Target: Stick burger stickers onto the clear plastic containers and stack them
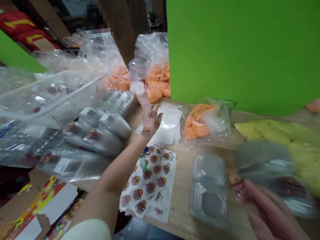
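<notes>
1. Along a wooden workbench (181, 179), a green panel (243, 37) is standing behind clear bags of orange goods (157, 83), and a clear bag of yellow goods (304, 149) is lying to the right. A plastic basket (44, 98) is sitting among sealed packets (97, 129).
2. Burger-printed paper (148, 179) and white sheets (168, 125) are lying on the wood.
3. The left hand (151, 121) is rising over the white sheets, just below a frosted plastic tube (142, 95); I cannot tell whether it is grasping the tube.
4. The right hand (275, 214) is showing blurred beside a clear packet (265, 169), so its grip cannot be told.
</notes>
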Available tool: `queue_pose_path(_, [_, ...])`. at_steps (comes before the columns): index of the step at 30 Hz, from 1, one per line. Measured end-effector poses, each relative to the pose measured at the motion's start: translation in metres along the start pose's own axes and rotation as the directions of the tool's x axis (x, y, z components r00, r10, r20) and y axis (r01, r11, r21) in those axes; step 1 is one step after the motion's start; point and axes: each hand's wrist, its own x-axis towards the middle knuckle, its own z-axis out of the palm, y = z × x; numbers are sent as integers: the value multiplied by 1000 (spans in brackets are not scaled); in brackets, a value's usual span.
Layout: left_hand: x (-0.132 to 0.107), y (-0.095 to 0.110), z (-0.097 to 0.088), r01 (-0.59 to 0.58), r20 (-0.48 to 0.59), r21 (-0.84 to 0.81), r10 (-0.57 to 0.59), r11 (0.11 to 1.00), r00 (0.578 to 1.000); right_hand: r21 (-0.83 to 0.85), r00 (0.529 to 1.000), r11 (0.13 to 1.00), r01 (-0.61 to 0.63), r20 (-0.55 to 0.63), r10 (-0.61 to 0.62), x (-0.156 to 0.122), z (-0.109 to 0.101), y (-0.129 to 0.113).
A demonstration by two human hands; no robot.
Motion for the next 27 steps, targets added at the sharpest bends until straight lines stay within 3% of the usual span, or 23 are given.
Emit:
queue_pose_path(2, [-45,29,-3,7,85,-90,1,996,996,-26,997,999,43,69,-41,2,4,-8])
queue_pose_path(3, [-71,46,-5,90,238,-283,-21,955,971,-4,994,999,51,95,-50,2,9,-11])
queue_pose_path(5, [-123,79,-9,336,465,-618,-14,710,885,90,992,996,25,117,-36,-3,20,-19])
queue_pose_path(6, [-147,94,-9,425,518,-706,4,566,856,141,992,990,3,128,-22,-7,25,-23])
queue_pose_path(8, [-182,114,-9,498,519,-777,-56,385,853,211,989,977,-17,148,-15,-17,32,-30])
queue_pose_path(10, [-201,122,-9,485,469,-804,-135,344,873,215,985,976,-31,174,-7,-26,31,-34])
queue_pose_path(12, [-211,121,-9,478,463,-789,-138,385,876,204,985,976,-78,169,43,-32,23,-36])
queue_pose_path(14, [-218,117,-11,509,536,-736,-74,447,841,220,979,965,-145,173,108,-33,11,-35])
queue_pose_path(16, [-227,115,-13,540,626,-670,-4,510,780,239,953,948,-211,266,145,-31,0,-33])
queue_pose_path(17, [-231,115,-13,533,647,-647,23,545,762,236,933,940,-248,319,166,-29,-4,-32])
queue_pose_path(18, [-235,115,-13,497,636,-637,37,589,771,224,916,932,-286,348,198,-28,-7,-30])
queue_pose_path(20, [-240,112,-9,329,519,-610,51,721,853,235,917,903,-359,269,294,-25,-11,-22])
queue_pose_path(22, [-238,106,-1,65,346,-501,130,863,929,310,907,854,-418,101,408,-22,-14,-11])
queue_pose_path(24, [-234,97,13,-165,280,-364,277,916,919,396,869,790,-468,43,493,-18,-13,0])
queue_pose_path(27, [-228,81,36,-324,321,-297,413,898,852,463,821,688,-559,193,537,-12,-7,11])
